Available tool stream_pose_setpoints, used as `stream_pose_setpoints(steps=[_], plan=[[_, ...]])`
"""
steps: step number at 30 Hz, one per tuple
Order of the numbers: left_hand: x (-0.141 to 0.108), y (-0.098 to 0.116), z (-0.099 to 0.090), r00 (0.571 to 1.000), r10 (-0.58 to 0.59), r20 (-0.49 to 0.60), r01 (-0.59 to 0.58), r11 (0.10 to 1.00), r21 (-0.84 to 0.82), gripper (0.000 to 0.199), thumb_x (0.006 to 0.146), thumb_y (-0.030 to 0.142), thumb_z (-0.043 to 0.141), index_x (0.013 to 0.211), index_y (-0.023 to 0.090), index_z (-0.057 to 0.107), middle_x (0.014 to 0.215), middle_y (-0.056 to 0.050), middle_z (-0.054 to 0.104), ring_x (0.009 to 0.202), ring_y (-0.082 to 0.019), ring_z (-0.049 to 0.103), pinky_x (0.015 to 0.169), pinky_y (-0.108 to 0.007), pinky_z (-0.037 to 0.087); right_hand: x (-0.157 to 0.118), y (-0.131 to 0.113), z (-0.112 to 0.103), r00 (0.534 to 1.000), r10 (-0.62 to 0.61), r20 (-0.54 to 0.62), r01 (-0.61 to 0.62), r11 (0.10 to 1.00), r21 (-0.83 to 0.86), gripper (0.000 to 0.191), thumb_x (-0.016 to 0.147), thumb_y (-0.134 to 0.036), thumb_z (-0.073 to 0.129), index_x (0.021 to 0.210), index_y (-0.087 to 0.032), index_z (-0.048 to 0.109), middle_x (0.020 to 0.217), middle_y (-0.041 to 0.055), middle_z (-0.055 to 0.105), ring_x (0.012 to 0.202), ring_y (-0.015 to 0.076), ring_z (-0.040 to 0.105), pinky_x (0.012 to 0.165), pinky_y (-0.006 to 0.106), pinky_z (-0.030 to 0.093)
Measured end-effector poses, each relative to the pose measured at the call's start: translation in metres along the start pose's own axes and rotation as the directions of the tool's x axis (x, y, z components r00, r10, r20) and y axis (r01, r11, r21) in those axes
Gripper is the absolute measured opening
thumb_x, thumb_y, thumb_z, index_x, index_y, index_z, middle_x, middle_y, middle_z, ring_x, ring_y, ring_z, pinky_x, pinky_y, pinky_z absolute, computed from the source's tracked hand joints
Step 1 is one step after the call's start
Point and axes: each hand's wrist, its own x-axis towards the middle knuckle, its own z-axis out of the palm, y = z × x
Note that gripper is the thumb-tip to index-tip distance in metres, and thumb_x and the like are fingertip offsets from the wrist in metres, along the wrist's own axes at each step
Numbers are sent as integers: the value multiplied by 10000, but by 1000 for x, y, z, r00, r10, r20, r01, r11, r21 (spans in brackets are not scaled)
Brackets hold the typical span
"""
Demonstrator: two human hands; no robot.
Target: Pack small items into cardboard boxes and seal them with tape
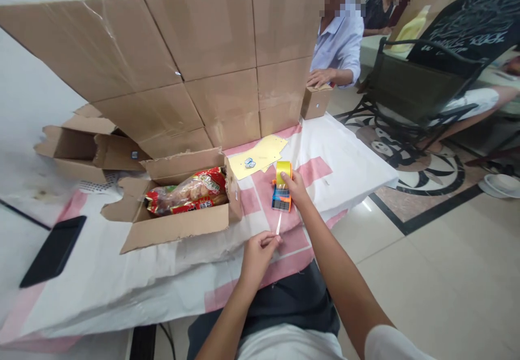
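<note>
My right hand point(296, 186) is closed around a tape dispenser point(281, 200) with an orange and blue body and a yellow roll. From its cutter a thin strip of clear tape point(278, 222) runs toward me. The fingertips of my left hand point(260, 249) pinch the end of that strip. To the left of both hands stands an open cardboard box point(182, 227), its flaps spread outward. Inside lie red and clear food packages point(197, 189). Yellow paper sheets point(260, 156) lie beyond the dispenser, with small blue-and-white stickers point(249, 163) on them.
A tall partition of taped cardboard point(219, 34) borders the table's far side. Another open box point(81, 148) and a black tablet-like object point(52, 251) lie at left. Across the table, a person's hand point(320, 77) rests on a small box point(316, 101). A chair point(422, 78) stands at right.
</note>
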Motion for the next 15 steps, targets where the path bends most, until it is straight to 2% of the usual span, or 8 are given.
stream_pose_setpoints(steps=[3,5,7,9,12,15], plan=[[-3,3,-6,998,66,11,-66,998,10,262,806,420,707,829,164,757,869,-110,795,863,-248,756,762,-298,549,-1,-1,0,1000,-8,-2,8,1000,3,493,747,-633,771,876,-182,621,711,28,715,662,220,747,536,276,578],[-4,6,-10,998,61,19,-61,998,-8,261,788,425,724,809,167,756,862,-109,795,869,-257,758,796,-314,553,-1,-2,1,1000,-11,4,11,1000,4,492,742,-630,778,875,-182,624,711,29,713,684,230,755,541,277,579],[-5,9,-13,999,32,18,-31,999,-38,284,756,442,750,818,166,754,859,-112,793,853,-265,762,735,-302,556,-2,-3,1,1000,-12,6,12,1000,-3,490,745,-632,777,867,-183,623,701,28,710,679,231,753,543,279,579],[-6,12,-12,1000,-17,14,18,997,-73,338,714,465,776,851,157,750,888,-122,792,773,-260,766,610,-270,532,-1,-4,1,1000,-10,4,10,1000,-13,487,752,-634,769,862,-184,621,692,30,711,659,224,746,544,282,579],[-7,15,-11,996,-87,17,88,992,-91,426,670,492,788,912,144,747,1030,-146,780,582,-211,729,431,-223,411,-1,-3,0,1000,0,1,0,1000,-15,490,760,-636,761,885,-184,619,705,37,723,645,215,738,548,283,582],[-9,17,-15,996,-80,28,81,995,-60,413,687,474,777,931,142,760,1090,-143,768,479,-139,660,407,-206,354,0,-3,0,1000,-2,0,2,1000,0,499,747,-634,775,895,-186,612,713,23,709,646,211,737,549,282,586]])
